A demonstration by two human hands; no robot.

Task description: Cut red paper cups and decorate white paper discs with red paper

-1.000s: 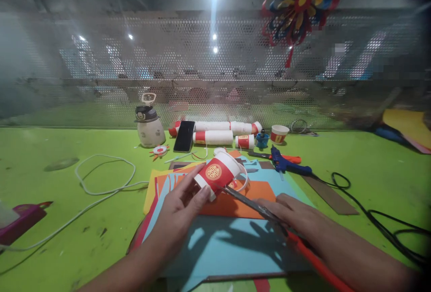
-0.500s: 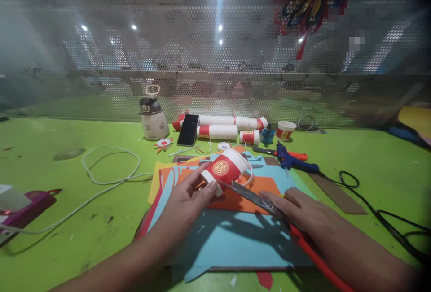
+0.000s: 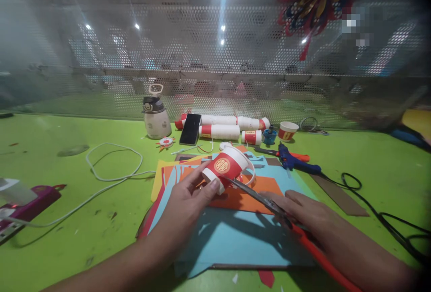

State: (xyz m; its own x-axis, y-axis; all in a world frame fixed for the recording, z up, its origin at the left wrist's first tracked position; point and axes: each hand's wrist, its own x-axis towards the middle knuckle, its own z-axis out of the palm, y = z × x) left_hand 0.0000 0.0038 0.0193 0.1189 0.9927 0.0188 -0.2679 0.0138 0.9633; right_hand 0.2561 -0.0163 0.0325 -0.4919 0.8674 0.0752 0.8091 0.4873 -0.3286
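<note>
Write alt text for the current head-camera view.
Left hand holds a tilted red-and-white paper cup; right hand holds red-handled scissors, blades at the cup, over blue and orange paper on a green table.

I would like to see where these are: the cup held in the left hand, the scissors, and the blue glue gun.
Held cup (image 3: 223,165), head view: on its round gold emblem.
Scissors (image 3: 258,198), head view: on the metal blades.
Glue gun (image 3: 288,159), head view: on its blue body.
</note>
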